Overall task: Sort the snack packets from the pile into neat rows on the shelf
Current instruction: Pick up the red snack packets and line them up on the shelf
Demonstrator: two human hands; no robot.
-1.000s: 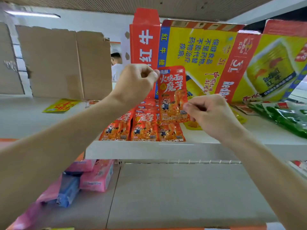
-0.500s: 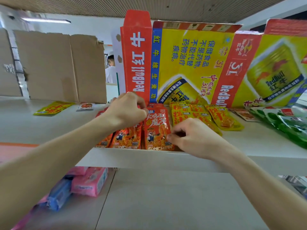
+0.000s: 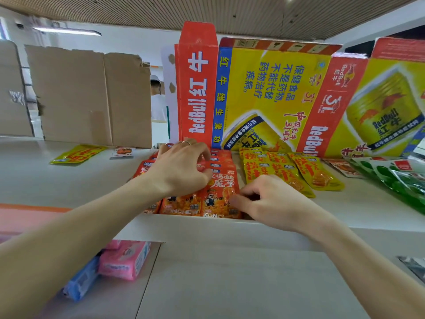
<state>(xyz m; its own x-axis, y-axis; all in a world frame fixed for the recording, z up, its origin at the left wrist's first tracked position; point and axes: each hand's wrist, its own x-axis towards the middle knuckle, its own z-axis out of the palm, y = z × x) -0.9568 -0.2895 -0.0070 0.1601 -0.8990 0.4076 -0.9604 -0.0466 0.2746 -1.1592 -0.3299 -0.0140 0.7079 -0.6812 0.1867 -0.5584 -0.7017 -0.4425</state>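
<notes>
Head camera, looking up across a white shelf (image 3: 207,229) during a sorting job: an orange snack packet (image 3: 218,192) lies face up at centre frame, at the front of the rightmost of the orange packets (image 3: 181,204) set in overlapping columns, its lower edge at the shelf's front lip. The right hand (image 3: 271,201) pinches the packet's right edge between thumb and curled fingers, apparently to square it with its neighbours. The left hand (image 3: 181,169), ring on one finger, lies over the columns with fingers bent, likely pinning the packets underneath so they do not slide; whether it grips anything cannot be told. Just right of centre, yellow packets (image 3: 276,171) form their own overlapping rows, and green packets (image 3: 402,178) lie at the right edge, suggesting sorting by colour. Flattened Red Bull cartons (image 3: 264,88) stand behind as a backstop, with brown cardboard (image 3: 92,95) at upper left. A stray yellow packet (image 3: 76,154) and a small pale packet (image 3: 123,152) lie at middle left, well apart from the rows and not yet sorted. Pink packs (image 3: 125,259) sit on the lower shelf at bottom left.
</notes>
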